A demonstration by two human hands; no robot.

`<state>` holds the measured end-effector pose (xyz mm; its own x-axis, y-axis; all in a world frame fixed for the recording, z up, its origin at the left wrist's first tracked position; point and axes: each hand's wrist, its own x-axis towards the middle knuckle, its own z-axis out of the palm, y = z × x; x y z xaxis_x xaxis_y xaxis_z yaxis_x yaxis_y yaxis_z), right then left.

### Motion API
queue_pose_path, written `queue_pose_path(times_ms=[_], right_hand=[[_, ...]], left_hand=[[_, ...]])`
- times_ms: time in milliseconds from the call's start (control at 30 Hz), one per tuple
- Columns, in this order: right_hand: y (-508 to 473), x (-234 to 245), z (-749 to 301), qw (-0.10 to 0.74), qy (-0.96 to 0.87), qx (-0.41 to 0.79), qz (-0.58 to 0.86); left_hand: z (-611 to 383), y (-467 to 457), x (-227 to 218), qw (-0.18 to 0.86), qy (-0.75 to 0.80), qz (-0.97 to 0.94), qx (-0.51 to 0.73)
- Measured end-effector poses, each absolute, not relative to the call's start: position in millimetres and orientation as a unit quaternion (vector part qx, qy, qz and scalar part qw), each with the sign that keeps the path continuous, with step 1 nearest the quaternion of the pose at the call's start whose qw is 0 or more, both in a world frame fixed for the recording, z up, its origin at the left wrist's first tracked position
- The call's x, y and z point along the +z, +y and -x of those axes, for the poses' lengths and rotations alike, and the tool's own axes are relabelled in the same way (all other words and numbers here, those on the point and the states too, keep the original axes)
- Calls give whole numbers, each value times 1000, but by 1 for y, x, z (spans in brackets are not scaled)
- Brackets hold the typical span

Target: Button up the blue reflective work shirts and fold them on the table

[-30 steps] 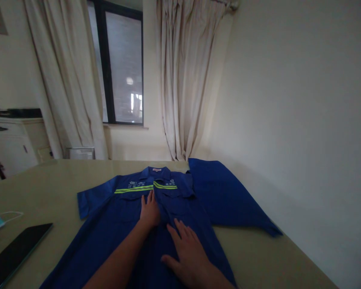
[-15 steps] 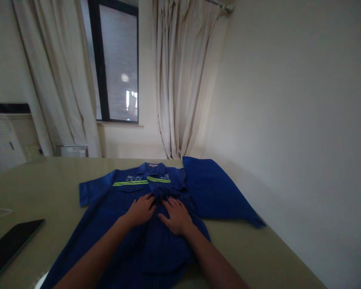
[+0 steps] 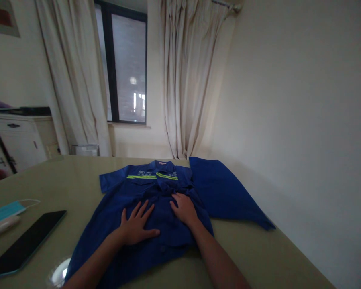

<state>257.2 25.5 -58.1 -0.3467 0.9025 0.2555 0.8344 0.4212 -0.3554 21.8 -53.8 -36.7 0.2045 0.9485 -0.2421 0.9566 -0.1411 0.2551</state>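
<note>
A blue short-sleeved work shirt [image 3: 120, 212] lies front up on the table, its collar at the far end. Yellow-green stripes and pale lettering cross its chest, and the cloth is bunched along the middle. My left hand [image 3: 138, 228] rests flat on the lower front, fingers spread wide. Against the bunched cloth lies my right hand [image 3: 184, 209], its thumb apart from its slightly bent fingers. To the right is a smooth piece of blue cloth [image 3: 222, 188], touching the shirt's side; whether it is part of the shirt I cannot tell.
On the left of the greenish table [image 3: 78, 176] lie a dark tablet [image 3: 28, 241], a light-blue face mask [image 3: 7, 212] and a whitish object [image 3: 4, 225]. A white wall [image 3: 303, 140] runs along the right edge. Curtains [image 3: 186, 80] hang beyond the far edge.
My left hand has moved back toward me and left, its fingers spreading. My right hand stays near the bunched cloth with its fingers closer together. The view has turned left.
</note>
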Motion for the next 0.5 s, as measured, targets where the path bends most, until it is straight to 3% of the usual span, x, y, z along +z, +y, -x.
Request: queue_pose_path(times_ms=[300, 500], right_hand=[[29, -61, -259, 236, -805, 79, 539], [31, -62, -261, 241, -796, 89, 548]], left_hand=[[-10, -25, -61, 93, 647, -748, 115], [-4, -22, -75, 135, 626, -710, 293]])
